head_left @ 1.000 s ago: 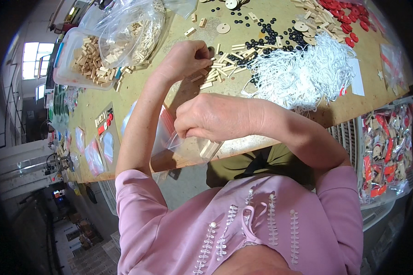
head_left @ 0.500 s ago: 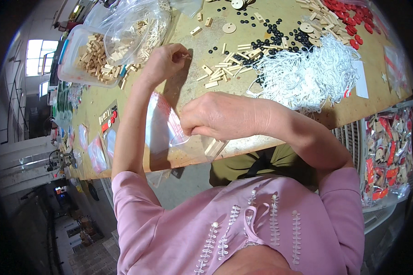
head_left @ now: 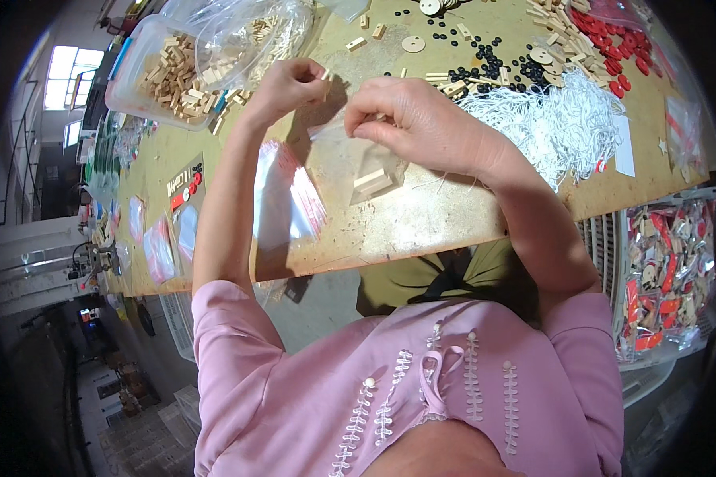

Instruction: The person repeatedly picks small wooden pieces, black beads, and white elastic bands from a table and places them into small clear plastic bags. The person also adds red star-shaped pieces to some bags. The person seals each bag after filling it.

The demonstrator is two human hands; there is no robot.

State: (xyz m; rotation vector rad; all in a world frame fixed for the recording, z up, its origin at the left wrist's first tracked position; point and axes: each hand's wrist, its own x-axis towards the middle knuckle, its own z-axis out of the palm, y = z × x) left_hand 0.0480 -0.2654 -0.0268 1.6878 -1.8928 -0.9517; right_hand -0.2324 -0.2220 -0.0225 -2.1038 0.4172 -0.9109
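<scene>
Pinched in my left hand (head_left: pixel 288 94) is a small wooden piece (head_left: pixel 326 76), its tip showing past the closed fingers. My right hand (head_left: pixel 412 121) grips the edge of a clear plastic bag (head_left: pixel 386 163), which hangs over the table with wooden blocks (head_left: pixel 371 182) in its bottom. The two hands are close together but apart. Between my left forearm and that bag lies a stack of flat zip bags (head_left: pixel 290 195) with red-striped edges. A heap of white cord (head_left: pixel 561 131) sits beside my right wrist.
A clear tub (head_left: pixel 127 103) of wooden blocks stands left of my left hand, with a bag of wooden sticks (head_left: pixel 282 36) against it. Black beads (head_left: pixel 485 63), wooden discs (head_left: pixel 413 44) and red pieces (head_left: pixel 616 44) spread across the back. Filled bags (head_left: pixel 668 270) fill a crate at the right.
My right hand has lifted the bag farther from my body, up beside my left hand. The wooden piece in my left fingers now shows more clearly.
</scene>
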